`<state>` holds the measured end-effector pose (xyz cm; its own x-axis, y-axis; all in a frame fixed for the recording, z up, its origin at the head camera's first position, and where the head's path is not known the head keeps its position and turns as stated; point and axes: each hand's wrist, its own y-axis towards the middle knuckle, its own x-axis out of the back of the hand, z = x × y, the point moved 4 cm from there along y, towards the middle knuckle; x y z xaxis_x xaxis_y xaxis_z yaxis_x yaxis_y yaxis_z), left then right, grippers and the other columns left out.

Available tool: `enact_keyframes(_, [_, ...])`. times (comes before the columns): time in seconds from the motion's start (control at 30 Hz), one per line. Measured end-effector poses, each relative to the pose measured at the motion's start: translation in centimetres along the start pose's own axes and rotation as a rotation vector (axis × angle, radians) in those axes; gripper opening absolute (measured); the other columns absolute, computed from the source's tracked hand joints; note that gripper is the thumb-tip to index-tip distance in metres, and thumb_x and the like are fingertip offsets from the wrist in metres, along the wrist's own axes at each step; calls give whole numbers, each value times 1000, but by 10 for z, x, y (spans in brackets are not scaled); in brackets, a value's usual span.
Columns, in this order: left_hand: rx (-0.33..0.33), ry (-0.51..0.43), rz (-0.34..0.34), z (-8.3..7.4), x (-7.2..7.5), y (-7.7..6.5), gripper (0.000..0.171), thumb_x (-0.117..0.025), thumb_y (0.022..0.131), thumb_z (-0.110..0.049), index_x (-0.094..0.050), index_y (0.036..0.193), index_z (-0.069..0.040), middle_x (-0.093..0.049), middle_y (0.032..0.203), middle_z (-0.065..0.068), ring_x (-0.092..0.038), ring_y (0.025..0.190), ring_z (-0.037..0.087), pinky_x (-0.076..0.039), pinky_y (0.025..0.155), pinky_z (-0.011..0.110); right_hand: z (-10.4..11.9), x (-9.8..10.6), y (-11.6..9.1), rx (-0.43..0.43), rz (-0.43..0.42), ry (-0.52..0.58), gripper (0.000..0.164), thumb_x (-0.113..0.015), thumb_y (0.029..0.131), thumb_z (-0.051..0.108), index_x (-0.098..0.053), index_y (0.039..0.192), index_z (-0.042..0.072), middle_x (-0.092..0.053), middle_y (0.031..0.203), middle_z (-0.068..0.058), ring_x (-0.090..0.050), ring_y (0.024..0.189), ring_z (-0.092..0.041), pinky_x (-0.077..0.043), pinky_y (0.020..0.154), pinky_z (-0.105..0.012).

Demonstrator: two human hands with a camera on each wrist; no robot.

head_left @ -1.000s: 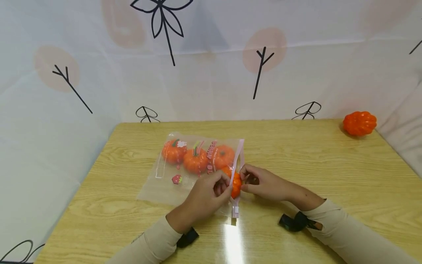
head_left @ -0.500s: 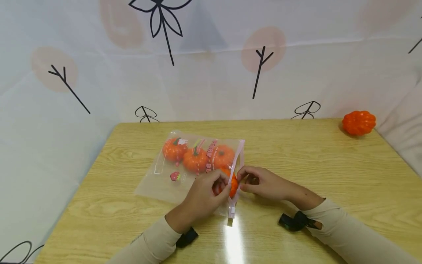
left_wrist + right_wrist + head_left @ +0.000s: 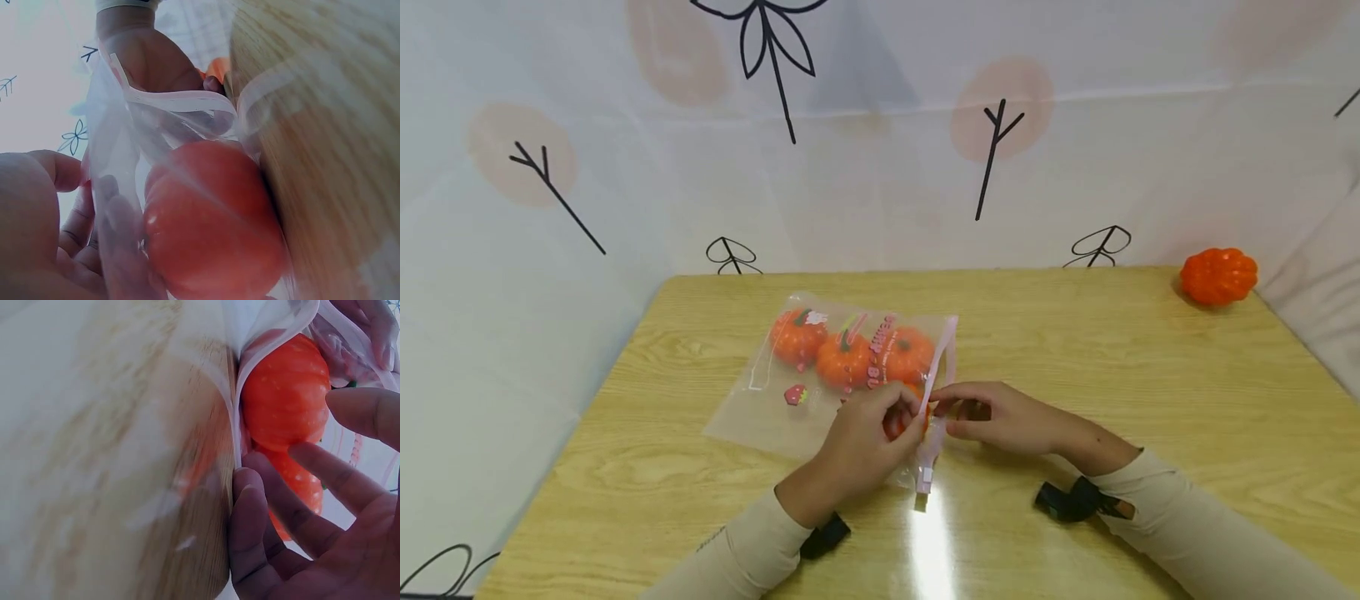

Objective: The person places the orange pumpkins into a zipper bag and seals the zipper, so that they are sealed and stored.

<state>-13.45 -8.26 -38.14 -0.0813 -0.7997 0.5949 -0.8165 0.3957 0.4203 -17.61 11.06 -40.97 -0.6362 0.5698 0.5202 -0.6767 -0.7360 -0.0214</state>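
A clear zip bag (image 3: 752, 421) with pink print lies on the table, its pink-edged mouth toward the right. Inside it sit several small orange pumpkins (image 3: 841, 362). My left hand (image 3: 859, 442) pinches the upper edge of the mouth between thumb and fingers, lifting it. Just inside the mouth is one more pumpkin (image 3: 284, 394), mostly hidden by my left hand in the head view. My right hand (image 3: 1000, 418) is at the opening; its extended fingers touch this pumpkin and the lower rim in the right wrist view, thumb apart.
Another orange pumpkin (image 3: 1217, 277) stands at the far right corner of the wooden table (image 3: 1075, 333). A white patterned cloth (image 3: 880, 192) hangs behind the table. A zip slider (image 3: 927, 476) is at the near end of the bag's mouth.
The pumpkin at the mouth has moved left, deeper into the bag. My right hand's fingers have followed it to the opening. The left hand keeps its pinch on the edge.
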Motion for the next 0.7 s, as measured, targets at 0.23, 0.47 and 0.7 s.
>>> enact_keyframes(0.23, [-12,-2,0,-1,1,0,7,-68,88,-9,-62,87,-12,-59,70,-5,-49,63,0,-45,57,15,6,-4,-2,126,54,-76,41,-60,100,20,-56,138,7,-64,121,-9,-55,93,-10,-50,78,-25])
enact_keyframes(0.47, [2,37,-13,-2,3,0,6,-67,89,-11,-62,88,-14,-57,72,-7,-50,64,1,-45,58,16,11,-6,-2,126,74,-130,41,-56,103,21,-55,141,6,-59,131,-6,-51,95,-7,-49,80,-23])
enact_keyframes(0.7, [-22,30,-25,0,0,-1,6,-67,88,-9,-63,87,-13,-59,71,-5,-51,64,1,-46,59,15,7,-4,-2,78,49,-89,37,-56,103,21,-57,138,9,-63,126,-7,-57,99,-10,-50,83,-24])
